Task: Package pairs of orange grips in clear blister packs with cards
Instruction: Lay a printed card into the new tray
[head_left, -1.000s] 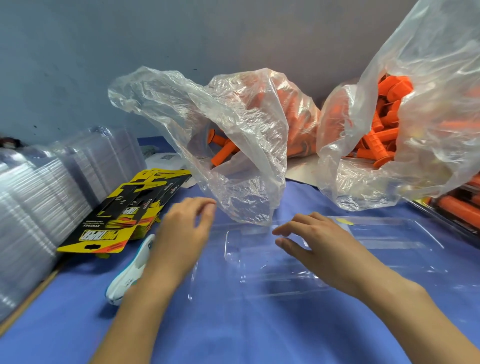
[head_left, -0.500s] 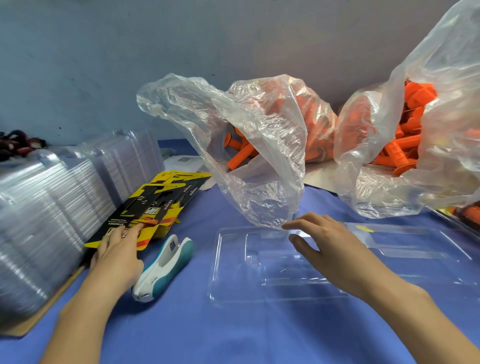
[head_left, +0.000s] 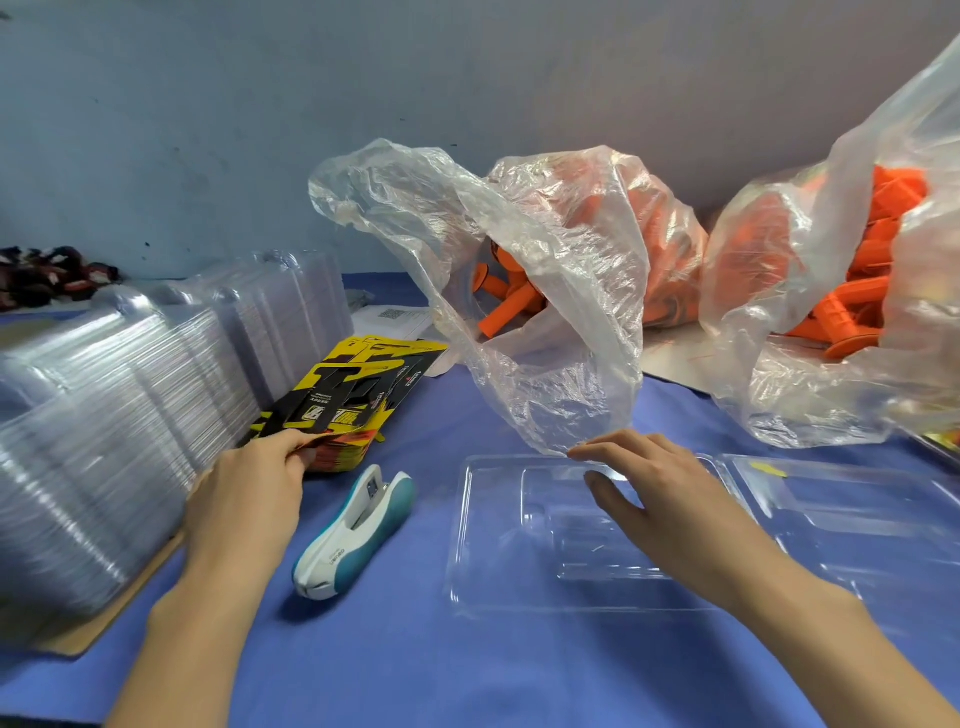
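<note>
The fingers (head_left: 297, 449) of the left hand (head_left: 244, 499) pinched the near edge of the top yellow-and-black printed card (head_left: 332, 400), which lay on a fanned stack to the left of the opened clear plastic blister pack (head_left: 519, 587). The fingers (head_left: 597, 451) of the right hand (head_left: 660, 493) were straight and loosely spread over the far edge of that pack. Whether they pressed on it could not be told. The step in hand looked like drawing one card. Done well, the pinch would peel off only the top sheet by sliding it toward the body, while the right palm held the light pack so it could not skid on the blue table (head_left: 415, 670). The card would then go flat into the pack. The orange rubber grips (head_left: 511, 306) lay behind the pack in a crumpled clear plastic bag (head_left: 561, 364), beyond the right fingertips and well apart from the left ones. None was in the pack yet. A white-and-teal stapler (head_left: 358, 525) lay just left of the pack.
</note>
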